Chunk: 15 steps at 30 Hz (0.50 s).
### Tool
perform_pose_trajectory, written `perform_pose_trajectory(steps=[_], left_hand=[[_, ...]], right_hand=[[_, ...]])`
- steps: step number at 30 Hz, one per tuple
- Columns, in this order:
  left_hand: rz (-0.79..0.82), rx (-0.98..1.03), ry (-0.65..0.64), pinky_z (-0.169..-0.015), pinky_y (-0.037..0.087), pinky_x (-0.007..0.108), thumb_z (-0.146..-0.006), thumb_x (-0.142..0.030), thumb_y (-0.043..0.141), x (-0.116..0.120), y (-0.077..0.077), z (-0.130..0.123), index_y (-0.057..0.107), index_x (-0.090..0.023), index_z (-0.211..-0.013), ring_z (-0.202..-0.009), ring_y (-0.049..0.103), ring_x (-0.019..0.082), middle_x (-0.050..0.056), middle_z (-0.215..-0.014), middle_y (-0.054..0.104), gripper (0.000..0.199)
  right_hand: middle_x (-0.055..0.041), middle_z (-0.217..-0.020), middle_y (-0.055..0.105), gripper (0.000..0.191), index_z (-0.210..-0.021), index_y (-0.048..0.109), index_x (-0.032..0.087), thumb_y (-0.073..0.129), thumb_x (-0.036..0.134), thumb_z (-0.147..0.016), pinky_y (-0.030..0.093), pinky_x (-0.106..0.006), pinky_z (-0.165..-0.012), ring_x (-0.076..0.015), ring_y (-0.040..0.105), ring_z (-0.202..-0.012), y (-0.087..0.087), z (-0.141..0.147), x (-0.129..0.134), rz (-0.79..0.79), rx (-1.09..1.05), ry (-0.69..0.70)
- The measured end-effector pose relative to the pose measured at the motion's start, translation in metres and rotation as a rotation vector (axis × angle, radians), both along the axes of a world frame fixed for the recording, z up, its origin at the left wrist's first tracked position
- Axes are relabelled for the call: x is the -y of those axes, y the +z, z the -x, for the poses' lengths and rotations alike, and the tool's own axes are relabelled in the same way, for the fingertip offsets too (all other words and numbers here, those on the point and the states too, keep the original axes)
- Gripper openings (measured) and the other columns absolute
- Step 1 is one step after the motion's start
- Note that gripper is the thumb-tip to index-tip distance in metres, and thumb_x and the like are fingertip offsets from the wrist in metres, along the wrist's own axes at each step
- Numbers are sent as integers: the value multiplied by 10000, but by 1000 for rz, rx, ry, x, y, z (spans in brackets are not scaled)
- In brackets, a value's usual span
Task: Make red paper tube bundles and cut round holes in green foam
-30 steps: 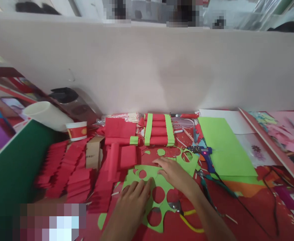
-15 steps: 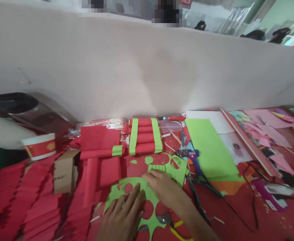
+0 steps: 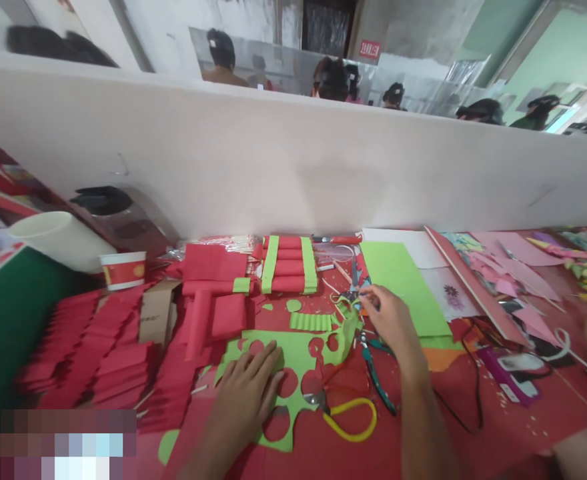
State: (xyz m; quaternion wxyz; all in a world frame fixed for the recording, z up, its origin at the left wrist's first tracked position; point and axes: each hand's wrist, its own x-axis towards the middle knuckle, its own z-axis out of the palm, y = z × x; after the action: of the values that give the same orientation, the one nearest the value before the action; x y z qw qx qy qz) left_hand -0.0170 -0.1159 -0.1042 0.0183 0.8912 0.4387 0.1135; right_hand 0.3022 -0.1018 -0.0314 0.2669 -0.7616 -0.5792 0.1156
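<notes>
My left hand (image 3: 251, 380) lies flat, fingers stretched, on a green paper sheet (image 3: 293, 343) full of round cut-out holes. My right hand (image 3: 386, 313) is farther forward, its fingers pinched at the edge of a curled green paper scrap (image 3: 346, 340). Just left of these fingertips shows the dark front of a glue gun (image 3: 348, 295); the hand and wrist hide the rest. A pleated green strip (image 3: 311, 322) lies beside the scrap. Between my arms are yellow-handled scissors (image 3: 351, 419), blades over the holed sheet, and green-handled pliers (image 3: 377, 380).
Red paper rolls with green bands (image 3: 288, 267) lie by the white partition (image 3: 223, 160). Pleated red paper (image 3: 88, 340), a cardboard box (image 3: 158, 313) and a paper cup (image 3: 123, 270) stand left. Plain green sheets (image 3: 406, 287) and a purple-edged object (image 3: 511, 373) are right. People sit beyond the partition.
My right hand has moved forward and right, off the holed sheet, and the green scrap has curled up from lying flat. My left hand stays on the sheet. The view has tilted up.
</notes>
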Motion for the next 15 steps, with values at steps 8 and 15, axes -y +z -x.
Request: perform_pose_trajectory(steps=[8,15], left_hand=[[-11,98,-8,-869,470,382,-976,-364,435,-2,-3,-1,656,-246,-1219,-1021,619,236,67,-1290,654,349],[-9,117,13,-855,464,392,-979,-363,425,0,-2,1,662,-261,-1213,-1023,617,247,64,-1284,659,349]], right_hand=[[-15,-870,742,196,-869,713,219,563,346,-880,448,-270,-710,-188,654,-780,47,-2,32,313,-208,371],[-28,-781,738,170,-803,754,207,607,292,-814,407,-254,-605,-177,630,-670,60,-11,45,497,-133,410]])
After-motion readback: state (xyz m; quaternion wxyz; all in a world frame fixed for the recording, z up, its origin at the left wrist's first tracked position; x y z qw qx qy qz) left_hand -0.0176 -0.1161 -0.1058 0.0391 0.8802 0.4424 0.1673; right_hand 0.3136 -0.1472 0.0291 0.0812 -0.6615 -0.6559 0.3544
